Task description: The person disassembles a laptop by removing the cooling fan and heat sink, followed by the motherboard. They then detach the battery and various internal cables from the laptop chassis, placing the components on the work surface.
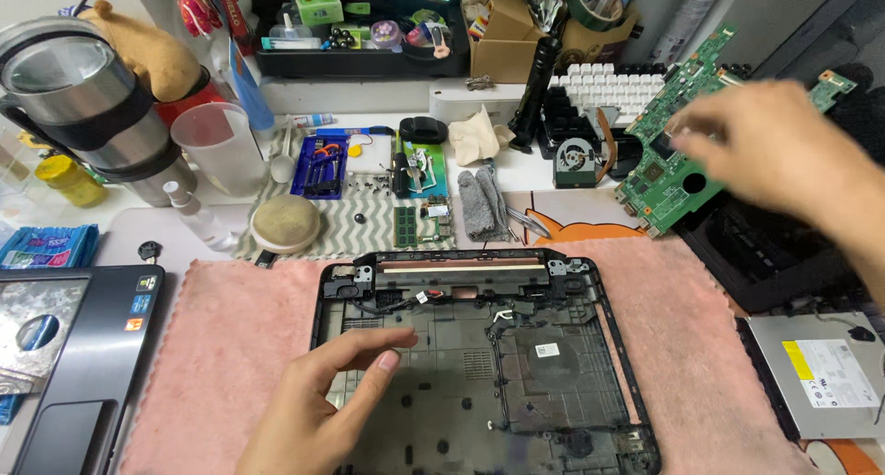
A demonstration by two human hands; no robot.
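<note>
- Head view: the right hand (pixel 784 152), blurred, reaches out over the back right of the counter (pixel 544 172), its fingertips on the top edge of a green circuit board (pixel 678 134) that stands tilted on end. The grip looks like a light pinch at the board's edge, though the blur leaves it uncertain whether the fingers have closed on it.
- The left hand (pixel 318 406) rests on the near left of an emptied black laptop base (pixel 489 364), fingers loosely extended, thumb apart, holding nothing.
- Judged risk: held only at one edge, the board could slip or swing and knock the small fan (pixel 577 160) and the loose white keyboard (pixel 608 88) just beside it; a bump there may bend connectors or scrape components.
- A second hazard, as it appears: bare fingers on the board's face can smear or stress its parts.
- The board is long and irregular, with a round cut-out near its lower middle, dark chips and a smaller green tab at its far right end.
- The laptop base lies flat on a pink towel (pixel 230 346), stripped of its parts, with thin wires loose near the hinge end; a stray sleeve or wrist could snag them.
- A clear plastic cup (pixel 219 148) and a steel tumbler (pixel 92 106) stand well left of the work.
</note>
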